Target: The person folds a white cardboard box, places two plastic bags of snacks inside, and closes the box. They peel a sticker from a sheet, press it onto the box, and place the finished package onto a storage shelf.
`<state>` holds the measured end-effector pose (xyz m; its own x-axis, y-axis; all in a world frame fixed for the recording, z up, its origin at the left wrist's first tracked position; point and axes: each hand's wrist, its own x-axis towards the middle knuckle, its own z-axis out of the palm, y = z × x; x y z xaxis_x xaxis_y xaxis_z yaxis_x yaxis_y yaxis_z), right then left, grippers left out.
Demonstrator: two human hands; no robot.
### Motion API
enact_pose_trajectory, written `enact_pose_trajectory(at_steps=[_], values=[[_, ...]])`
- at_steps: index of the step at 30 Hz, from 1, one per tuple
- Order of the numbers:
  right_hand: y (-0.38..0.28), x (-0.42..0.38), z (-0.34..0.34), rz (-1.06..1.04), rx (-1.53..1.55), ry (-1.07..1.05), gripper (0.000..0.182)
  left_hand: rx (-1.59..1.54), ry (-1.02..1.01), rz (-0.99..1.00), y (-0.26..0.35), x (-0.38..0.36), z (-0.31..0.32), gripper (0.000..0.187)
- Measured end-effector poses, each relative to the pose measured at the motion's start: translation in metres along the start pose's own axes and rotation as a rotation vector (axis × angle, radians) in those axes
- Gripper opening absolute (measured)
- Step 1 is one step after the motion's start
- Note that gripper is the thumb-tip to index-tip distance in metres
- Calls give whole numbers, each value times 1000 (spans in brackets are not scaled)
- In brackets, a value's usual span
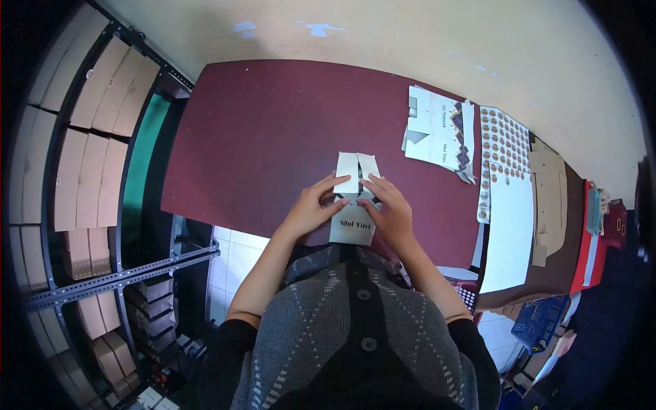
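A small white cardboard box (352, 224), printed "Idul Fitri" on the panel facing me, is at the near edge of the maroon table (273, 137). Its top flaps are partly folded, with a dark gap between them. My left hand (311, 208) grips the left side, thumb and fingers on the flaps. From the right, my right hand (392, 210) holds the other side in the same way, its fingertips close to the gap. The inside of the box is mostly hidden by the flaps and fingers.
Flat printed box sheets (434, 130) are stacked at the table's right. Beside them lies a sheet of round stickers (502, 147), then brown cardboard (549, 198). A metal shelf (119, 205) full of boxes stands left. A blue basket (538, 322) is low on the right.
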<state>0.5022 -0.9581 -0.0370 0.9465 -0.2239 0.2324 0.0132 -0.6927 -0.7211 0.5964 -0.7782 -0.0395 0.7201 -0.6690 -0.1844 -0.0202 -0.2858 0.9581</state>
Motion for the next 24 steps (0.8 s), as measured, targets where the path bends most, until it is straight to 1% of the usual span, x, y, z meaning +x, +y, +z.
enact_pose_trajectory(at_steps=[2, 4, 6, 7, 10, 12, 14, 15, 16, 17, 18, 20, 21, 23, 24], values=[[-5, 0, 0, 1, -95, -32, 40, 4, -13, -14, -1, 2, -1, 48], [-6, 0, 2, -8, -127, -38, 39, 8, -27, -26, -4, 3, -1, 48], [-6, 0, 3, -17, -160, -42, 37, 3, 0, 61, -9, 4, 0, 48], [-6, -1, 3, -23, -178, -43, 38, 4, 0, 61, -8, 3, 0, 48], [-5, -3, 4, -24, -200, -64, 38, 17, 0, 17, -3, 2, 0, 48], [-5, -4, 3, -17, -203, -81, 38, -41, 6, -10, -2, 1, 1, 48], [-5, -4, -3, -53, -198, -160, 38, -52, 10, -21, -2, 0, 1, 48], [-3, -4, -4, -55, -197, -160, 38, -63, 14, -32, -2, 0, 1, 48], [1, -5, -5, -55, -76, -203, 38, -63, 14, -32, -4, -2, 1, 48], [4, -7, -7, -54, 43, -248, 38, -9, -6, 9, -6, -4, 0, 49], [5, -6, -11, -53, 42, -250, 38, 45, -26, 49, -7, -6, 0, 51], [5, -6, -18, 126, 350, -415, 36, 49, -29, 51, -8, -12, 4, 52], [7, -7, -18, 125, 350, -418, 36, 54, -7, 37, -8, -15, 7, 52], [13, -9, -14, 217, 517, -399, 33, 76, 23, 11, -7, -17, 10, 54], [14, -11, -12, 216, 518, -399, 33, 76, 24, 11, -7, -18, 12, 54]])
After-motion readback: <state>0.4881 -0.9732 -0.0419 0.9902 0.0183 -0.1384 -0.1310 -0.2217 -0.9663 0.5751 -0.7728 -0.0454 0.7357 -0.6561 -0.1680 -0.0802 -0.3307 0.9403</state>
